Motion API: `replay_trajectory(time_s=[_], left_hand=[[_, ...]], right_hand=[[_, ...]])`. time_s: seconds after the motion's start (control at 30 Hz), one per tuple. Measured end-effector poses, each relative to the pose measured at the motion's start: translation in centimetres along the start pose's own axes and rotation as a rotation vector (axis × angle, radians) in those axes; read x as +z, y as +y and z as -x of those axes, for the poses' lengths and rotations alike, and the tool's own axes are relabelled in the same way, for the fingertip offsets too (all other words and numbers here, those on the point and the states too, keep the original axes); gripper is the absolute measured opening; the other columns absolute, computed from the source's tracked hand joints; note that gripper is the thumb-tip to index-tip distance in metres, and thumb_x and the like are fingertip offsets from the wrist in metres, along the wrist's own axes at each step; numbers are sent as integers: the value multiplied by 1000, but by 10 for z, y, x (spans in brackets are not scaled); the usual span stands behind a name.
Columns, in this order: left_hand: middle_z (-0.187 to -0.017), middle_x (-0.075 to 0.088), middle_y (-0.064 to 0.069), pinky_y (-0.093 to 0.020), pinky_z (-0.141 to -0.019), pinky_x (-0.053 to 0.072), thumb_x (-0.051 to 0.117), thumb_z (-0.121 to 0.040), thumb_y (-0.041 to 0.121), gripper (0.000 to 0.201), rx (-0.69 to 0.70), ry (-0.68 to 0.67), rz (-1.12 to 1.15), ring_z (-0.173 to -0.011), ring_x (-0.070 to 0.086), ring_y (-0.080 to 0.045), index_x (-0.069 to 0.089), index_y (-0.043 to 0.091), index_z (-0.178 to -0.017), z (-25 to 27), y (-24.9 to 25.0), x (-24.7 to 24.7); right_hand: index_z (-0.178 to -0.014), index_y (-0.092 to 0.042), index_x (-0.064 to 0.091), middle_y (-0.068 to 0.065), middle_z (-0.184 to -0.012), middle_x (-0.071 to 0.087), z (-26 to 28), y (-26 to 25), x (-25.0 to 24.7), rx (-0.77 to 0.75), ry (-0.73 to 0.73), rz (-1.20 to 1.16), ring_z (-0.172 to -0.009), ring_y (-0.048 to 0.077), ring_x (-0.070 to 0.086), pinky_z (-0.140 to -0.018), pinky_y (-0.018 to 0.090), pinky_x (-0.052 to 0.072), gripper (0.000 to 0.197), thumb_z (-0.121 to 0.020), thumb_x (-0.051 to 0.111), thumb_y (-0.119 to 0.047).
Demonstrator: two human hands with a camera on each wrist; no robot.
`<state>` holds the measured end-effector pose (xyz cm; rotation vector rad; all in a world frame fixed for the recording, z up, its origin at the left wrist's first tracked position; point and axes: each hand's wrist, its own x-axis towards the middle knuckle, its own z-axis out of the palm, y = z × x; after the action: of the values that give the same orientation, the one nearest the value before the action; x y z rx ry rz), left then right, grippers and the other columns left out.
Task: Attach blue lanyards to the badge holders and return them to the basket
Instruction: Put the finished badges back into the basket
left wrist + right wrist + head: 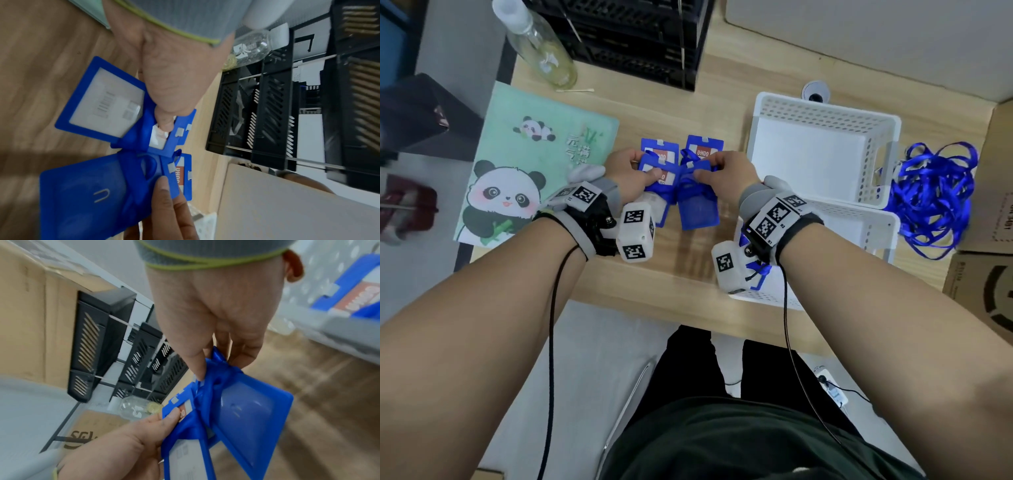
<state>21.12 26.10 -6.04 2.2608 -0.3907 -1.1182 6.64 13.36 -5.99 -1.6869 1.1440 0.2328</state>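
Observation:
Over the middle of the desk, my left hand (645, 168) pinches the top of a blue badge holder (102, 104) that shows a white card. My right hand (705, 169) pinches the top of a second blue badge holder (246, 418), where a blue lanyard (216, 360) is bunched at its slot. The two holders hang side by side and touch. Two more badge holders (703, 147) lie flat on the desk just beyond my fingers. A tangle of blue lanyards (935, 195) lies to the right of the white baskets (825, 113).
A second white basket (873, 222) stands nearer me, with a badge holder (349, 293) in it. A green panda folder (534, 164) lies at the left. A clear bottle (541, 51) and black trays (640, 44) stand at the back, and cardboard boxes (983, 284) at the right.

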Motion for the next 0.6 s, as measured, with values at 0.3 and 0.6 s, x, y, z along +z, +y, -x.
replay_trajectory(time_s=[0.3,0.6], left_hand=[[-113,67,-5,-41,-92,53,68,-88,22,26,124,-116,83,-101,65,-22,59,16,-111,58,79,59],[-107,67,-3,-29,-81,54,67,-89,21,25,147,-232,-32,-98,65,-19,59,12,-110,95,90,149]], right_hand=[[-81,-3,68,19,-80,69,53,65,-106,-43,137,-158,-71,30,61,-76,45,55,32,-79,77,-34],[-75,-7,58,6,-72,54,96,189,-131,93,39,-64,-69,19,50,-72,36,46,31,-84,74,-32]])
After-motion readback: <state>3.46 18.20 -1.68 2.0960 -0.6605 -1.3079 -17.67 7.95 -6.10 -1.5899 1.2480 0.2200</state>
